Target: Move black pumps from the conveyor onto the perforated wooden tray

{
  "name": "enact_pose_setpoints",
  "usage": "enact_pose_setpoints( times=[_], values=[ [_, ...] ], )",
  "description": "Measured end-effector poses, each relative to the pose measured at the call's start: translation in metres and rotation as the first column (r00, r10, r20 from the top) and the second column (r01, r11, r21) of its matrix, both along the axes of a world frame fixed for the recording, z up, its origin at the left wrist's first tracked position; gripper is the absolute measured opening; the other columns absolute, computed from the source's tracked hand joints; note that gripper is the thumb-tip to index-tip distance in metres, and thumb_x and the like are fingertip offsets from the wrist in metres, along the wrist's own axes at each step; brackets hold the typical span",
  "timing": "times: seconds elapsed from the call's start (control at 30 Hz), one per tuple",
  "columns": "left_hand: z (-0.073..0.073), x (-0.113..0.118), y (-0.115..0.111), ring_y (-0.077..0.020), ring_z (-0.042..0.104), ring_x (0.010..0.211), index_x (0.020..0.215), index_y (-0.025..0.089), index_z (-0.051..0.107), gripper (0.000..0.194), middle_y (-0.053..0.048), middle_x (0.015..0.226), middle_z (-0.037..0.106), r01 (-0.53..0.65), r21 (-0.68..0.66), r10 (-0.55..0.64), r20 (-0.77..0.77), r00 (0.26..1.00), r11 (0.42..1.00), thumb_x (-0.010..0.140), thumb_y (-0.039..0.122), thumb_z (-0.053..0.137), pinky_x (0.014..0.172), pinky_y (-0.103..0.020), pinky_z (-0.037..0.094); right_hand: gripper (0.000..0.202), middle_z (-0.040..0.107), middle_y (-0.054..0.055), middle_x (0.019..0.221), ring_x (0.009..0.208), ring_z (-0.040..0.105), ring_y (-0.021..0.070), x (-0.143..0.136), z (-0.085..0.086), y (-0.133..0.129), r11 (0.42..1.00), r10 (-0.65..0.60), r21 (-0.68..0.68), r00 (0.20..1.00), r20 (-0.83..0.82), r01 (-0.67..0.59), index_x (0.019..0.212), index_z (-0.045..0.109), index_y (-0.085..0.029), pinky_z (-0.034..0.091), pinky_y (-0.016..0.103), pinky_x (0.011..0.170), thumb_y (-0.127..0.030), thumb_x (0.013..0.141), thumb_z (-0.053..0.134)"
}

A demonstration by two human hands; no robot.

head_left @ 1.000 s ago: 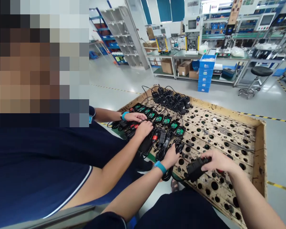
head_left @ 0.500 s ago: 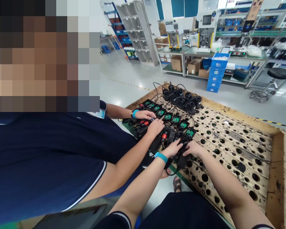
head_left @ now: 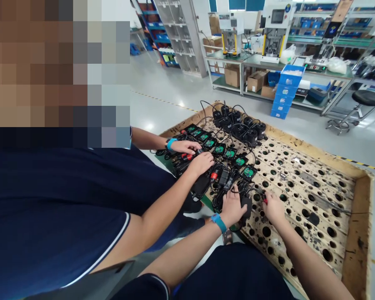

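My left hand rests with spread fingers over a bundle of black cable, its thumb against a flat black box. To the right, my right hand is closed on a red-tipped plug at the end of a black cable. Beyond my left hand lie coiled cords, a black adapter box and a red connector. A row of black housings with green circuit boards runs diagonally across the wooden, hole-filled platform.
At my left a co-worker's two hands work on a dark connector. Round black motor-like units with cables stand at the platform's far side. A raised wooden rim borders it. Stacked blue bins and a stool stand beyond.
My hands have moved apart. The right one has gone right and slightly down, now with a red-tipped plug; the left has shifted a little nearer to me, its fingers more spread.
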State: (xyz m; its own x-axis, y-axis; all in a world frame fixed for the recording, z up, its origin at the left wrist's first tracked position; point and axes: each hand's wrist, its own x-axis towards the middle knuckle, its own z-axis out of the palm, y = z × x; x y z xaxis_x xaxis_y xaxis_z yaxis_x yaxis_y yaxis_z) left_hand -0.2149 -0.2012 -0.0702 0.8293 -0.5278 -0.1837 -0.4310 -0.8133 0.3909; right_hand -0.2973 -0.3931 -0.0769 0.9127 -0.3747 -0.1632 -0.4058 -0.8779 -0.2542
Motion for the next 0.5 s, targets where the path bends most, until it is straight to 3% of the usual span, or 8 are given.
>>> enact_pose_setpoints(
  times=[0.07,0.13,0.17,0.23,0.3,0.33,0.43,0.5],
  values=[
    [0.003,0.003,-0.001,-0.0442,0.043,0.136,0.159,0.005,0.015,0.099,-0.030,0.154,0.039,0.015,0.010,-0.015,0.009,1.000,1.000,0.085,0.051,0.062,0.110,-0.056,0.034,0.031,0.068,0.019,0.106,0.102,0.063,0.0285,0.002,0.005,-0.002,0.999,-0.001,0.036,1.000,-0.019,0.001,0.115,0.066,-0.011,0.047,0.038,0.090,-0.023,0.092,0.050],
    [0.005,0.008,0.001,-0.0421,0.051,0.129,0.159,0.007,0.020,0.087,-0.029,0.146,0.049,0.019,0.026,-0.019,-0.021,1.000,0.999,0.090,0.048,0.056,0.106,-0.054,0.039,0.019,0.069,0.014,0.093,0.092,0.064,0.0257,0.008,0.012,-0.001,0.981,-0.094,0.168,0.995,-0.027,0.098,0.095,0.068,-0.014,0.048,0.035,0.083,-0.025,0.088,0.054],
    [0.006,0.012,0.002,-0.0398,0.055,0.125,0.159,0.008,0.023,0.081,-0.027,0.141,0.055,0.020,0.034,-0.018,-0.051,0.999,0.999,0.093,0.044,0.054,0.104,-0.052,0.042,0.014,0.069,0.011,0.084,0.085,0.064,0.0242,0.011,0.015,0.000,0.942,-0.170,0.285,0.984,-0.046,0.176,0.086,0.067,-0.016,0.048,0.033,0.078,-0.026,0.085,0.058],
    [0.005,0.021,0.005,-0.0354,0.060,0.122,0.158,0.012,0.027,0.072,-0.023,0.136,0.061,0.034,0.028,-0.031,-0.119,0.992,0.999,0.094,0.035,0.052,0.104,-0.046,0.044,0.012,0.062,0.006,0.066,0.070,0.060,0.0207,0.017,0.023,0.005,0.790,-0.305,0.523,0.945,-0.119,0.321,0.073,0.062,-0.018,0.047,0.031,0.066,-0.028,0.080,0.061],
    [0.005,0.032,0.008,-0.0327,0.058,0.128,0.157,0.014,0.033,0.069,-0.020,0.141,0.059,0.066,-0.024,-0.069,-0.186,0.980,0.998,0.093,0.031,0.054,0.108,-0.043,0.043,0.020,0.055,0.001,0.056,0.057,0.055,0.0172,0.022,0.028,0.013,0.631,-0.363,0.668,0.911,-0.195,0.395,0.070,0.058,-0.020,0.044,0.028,0.053,-0.034,0.084,0.058],
    [0.006,0.038,0.009,-0.0315,0.055,0.132,0.156,0.014,0.036,0.068,-0.019,0.145,0.057,0.077,-0.065,-0.090,-0.212,0.973,0.995,0.092,0.028,0.056,0.111,-0.041,0.042,0.023,0.054,0.000,0.055,0.052,0.053,0.0158,0.025,0.030,0.019,0.585,-0.367,0.704,0.906,-0.213,0.403,0.073,0.057,-0.020,0.042,0.027,0.048,-0.039,0.087,0.055],
    [0.008,0.051,0.011,-0.0253,0.047,0.142,0.151,0.018,0.046,0.062,-0.012,0.151,0.052,0.094,-0.215,-0.150,-0.263,0.953,0.972,0.089,0.023,0.057,0.120,-0.036,0.036,0.024,0.058,0.000,0.058,0.047,0.054,0.0131,0.034,0.032,0.042,0.506,-0.340,0.773,0.912,-0.229,0.383,0.080,0.053,-0.021,0.044,0.025,0.043,-0.042,0.091,0.053],
    [0.011,0.057,0.013,-0.0218,0.047,0.142,0.148,0.019,0.050,0.059,-0.009,0.150,0.054,0.102,-0.294,-0.186,-0.274,0.944,0.950,0.089,0.021,0.056,0.121,-0.033,0.034,0.019,0.063,0.001,0.064,0.049,0.058,0.0136,0.039,0.031,0.059,0.491,-0.306,0.790,0.922,-0.239,0.368,0.083,0.053,-0.020,0.049,0.025,0.044,-0.037,0.090,0.058]
  ],
)
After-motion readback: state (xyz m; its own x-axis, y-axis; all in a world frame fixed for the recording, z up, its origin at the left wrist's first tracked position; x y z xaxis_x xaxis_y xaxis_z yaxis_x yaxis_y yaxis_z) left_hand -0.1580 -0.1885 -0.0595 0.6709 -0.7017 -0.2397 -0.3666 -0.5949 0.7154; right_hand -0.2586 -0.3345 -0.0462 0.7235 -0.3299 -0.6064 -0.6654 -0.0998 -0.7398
